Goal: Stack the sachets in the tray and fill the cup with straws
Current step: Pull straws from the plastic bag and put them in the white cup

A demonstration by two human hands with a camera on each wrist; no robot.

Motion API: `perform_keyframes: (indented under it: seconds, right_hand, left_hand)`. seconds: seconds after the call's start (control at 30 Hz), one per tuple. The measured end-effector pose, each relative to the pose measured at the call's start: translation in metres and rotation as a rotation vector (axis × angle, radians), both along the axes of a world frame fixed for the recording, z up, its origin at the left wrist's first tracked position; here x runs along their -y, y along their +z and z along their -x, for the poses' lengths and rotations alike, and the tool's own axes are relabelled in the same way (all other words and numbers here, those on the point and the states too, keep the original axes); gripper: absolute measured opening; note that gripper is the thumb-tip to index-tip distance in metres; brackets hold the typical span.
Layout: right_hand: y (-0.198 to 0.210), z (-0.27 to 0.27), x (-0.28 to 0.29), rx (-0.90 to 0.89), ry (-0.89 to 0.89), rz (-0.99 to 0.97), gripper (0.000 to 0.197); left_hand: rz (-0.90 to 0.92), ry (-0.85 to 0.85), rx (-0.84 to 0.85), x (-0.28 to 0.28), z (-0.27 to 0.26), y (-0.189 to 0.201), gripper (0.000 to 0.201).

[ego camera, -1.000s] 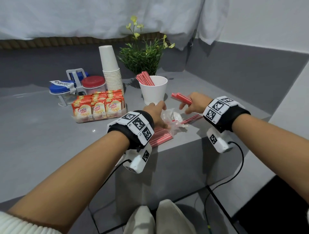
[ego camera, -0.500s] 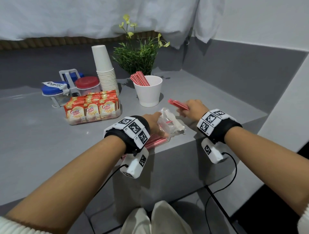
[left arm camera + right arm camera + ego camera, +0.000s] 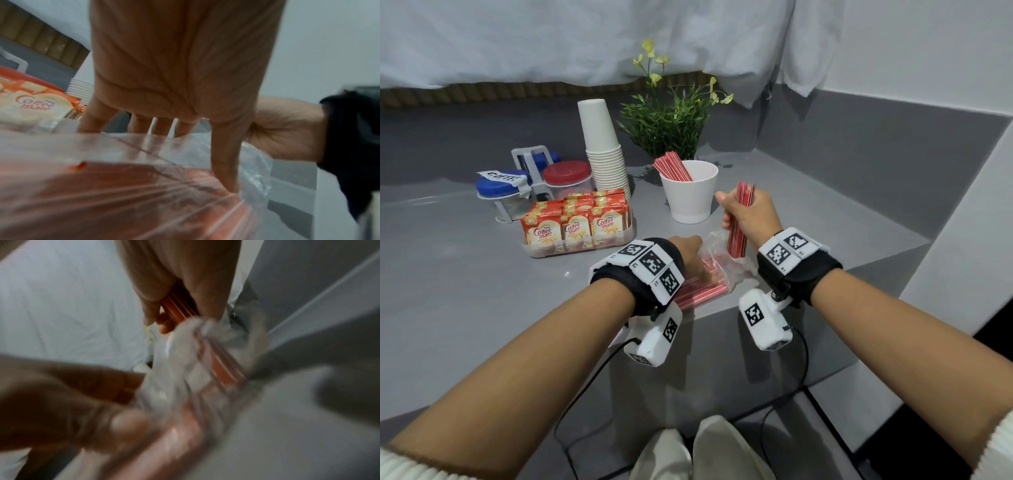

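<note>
Sachets are sitting packed upright in the clear tray left of the white cup, which is holding red straws. Just in front of the cup, right hand is gripping an upright red straw bundle with curled fingers; left hand is pressing straight fingers on the plastic straw bag.

My left hand reaches down from above, fingers spread and fairly straight, its fingertips pressing on a clear plastic bag of blurred red straws. At left stand Coffee-mate sachets, with stacked white paper cups behind them. My right hand, in a black wrist strap, sits beside the bag at right.
</note>
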State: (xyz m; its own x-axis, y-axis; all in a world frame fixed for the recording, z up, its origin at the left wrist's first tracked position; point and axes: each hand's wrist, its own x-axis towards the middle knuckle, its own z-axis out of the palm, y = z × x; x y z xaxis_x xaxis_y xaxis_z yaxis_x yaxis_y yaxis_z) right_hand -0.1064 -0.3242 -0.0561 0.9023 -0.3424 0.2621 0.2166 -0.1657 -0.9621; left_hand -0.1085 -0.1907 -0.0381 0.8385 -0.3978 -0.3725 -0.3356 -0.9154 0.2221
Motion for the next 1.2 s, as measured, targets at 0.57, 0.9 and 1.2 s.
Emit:
perform_keyframes:
  seconds: [0.57,0.9,1.2]
  right_hand:
    - [0.051,-0.035,-0.01,0.083,0.017,0.038,0.045]
    - [0.085,-0.11,-0.011,0.084,-0.116,0.131,0.045]
    - [0.053,-0.169,-0.016,-0.025,-0.076,0.418,0.043]
  left_hand:
    - [0.211,0.031,0.141,-0.009,-0.049,0.068,0.056]
    - [0.431,0.223,0.248,-0.016,-0.125,0.088,0.023]
    - [0.529,0.337,0.139,-0.001,-0.178,0.058,0.029]
